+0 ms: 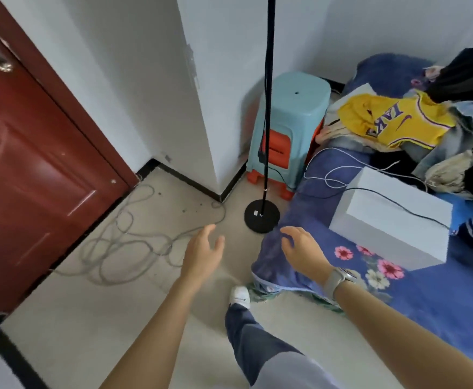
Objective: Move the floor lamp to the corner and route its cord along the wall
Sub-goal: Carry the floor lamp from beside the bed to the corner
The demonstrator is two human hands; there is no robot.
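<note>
Beyond both hands stood the floor lamp [267,108], pole upright, base just far of the right hand [302,252]; left hand [203,252] likewise empty, fingers spread.

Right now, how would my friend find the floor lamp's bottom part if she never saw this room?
Start at the dark red door and follow the black baseboard right, around the white wall corner, toward the light blue plastic stool. In front of that stool, beside the blue flowered blanket, sits the floor lamp base. It is the only flat, round, black disc on the floor, with a thin black pole rising from it.
</note>
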